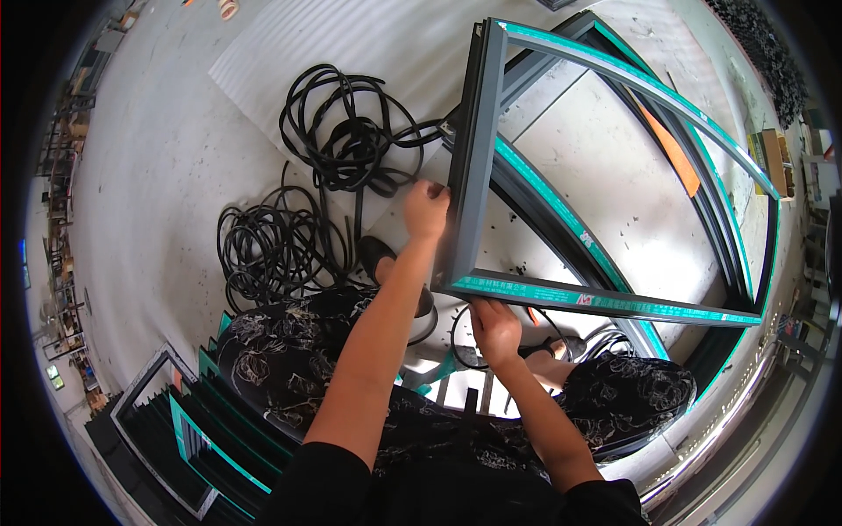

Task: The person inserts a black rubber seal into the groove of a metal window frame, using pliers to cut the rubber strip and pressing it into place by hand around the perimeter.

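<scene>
A dark grey window frame [478, 167] with green protective tape along its sides stands tilted in front of me, slightly to the right. My left hand [426, 209] is closed, its fingers pressed against the outer face of the frame's left side; what lies inside its grip is hidden. Below the near left corner, my right hand [496, 331] grips the frame's lower edge, with fingertips out of sight behind it. Black rubber strip lies in a loose coil [351, 131] on the floor beyond my left hand, and part of it runs toward the frame.
A second tangled coil [274, 245] lies nearer, left of my legs. Another taped frame [561, 223] rests beneath the held one, with an orange piece [671, 149] beside it. Stacked dark profiles [219, 421] sit at lower left. A cardboard box [774, 162] stands far right.
</scene>
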Demonstrator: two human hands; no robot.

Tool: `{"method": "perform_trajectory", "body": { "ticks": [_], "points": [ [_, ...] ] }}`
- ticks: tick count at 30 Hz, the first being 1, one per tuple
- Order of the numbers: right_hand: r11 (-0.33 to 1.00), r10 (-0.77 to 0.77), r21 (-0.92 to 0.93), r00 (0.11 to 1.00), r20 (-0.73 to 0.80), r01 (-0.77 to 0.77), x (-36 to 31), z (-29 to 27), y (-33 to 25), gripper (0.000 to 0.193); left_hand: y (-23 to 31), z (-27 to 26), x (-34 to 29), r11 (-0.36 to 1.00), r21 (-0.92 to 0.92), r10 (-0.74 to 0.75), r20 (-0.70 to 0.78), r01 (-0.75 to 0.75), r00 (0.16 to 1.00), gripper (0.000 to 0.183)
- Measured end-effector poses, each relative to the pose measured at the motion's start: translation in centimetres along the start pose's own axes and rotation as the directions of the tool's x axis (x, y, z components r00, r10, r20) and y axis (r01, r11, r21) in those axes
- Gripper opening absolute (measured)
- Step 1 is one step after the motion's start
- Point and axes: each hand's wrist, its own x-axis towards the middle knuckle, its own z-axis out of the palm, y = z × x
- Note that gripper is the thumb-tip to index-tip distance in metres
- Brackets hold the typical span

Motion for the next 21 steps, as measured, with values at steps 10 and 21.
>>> {"method": "perform_trajectory", "body": {
  "ticks": [10,21],
  "points": [
    [1.0,-0.004,0.025,1.0,-0.004,0.004,-0.1,-0.1,0.1,0.019,-0.6,-0.1,1.5,0.978,-0.069,-0.185,0.167,0.199,0.968,0.015],
    [1.0,-0.005,0.013,1.0,-0.003,0.005,0.1,-0.2,0.2,0.016,-1.8,-1.3,-0.4,0.937,-0.064,-0.301,0.358,0.344,0.884,0.024]
  ]
}}
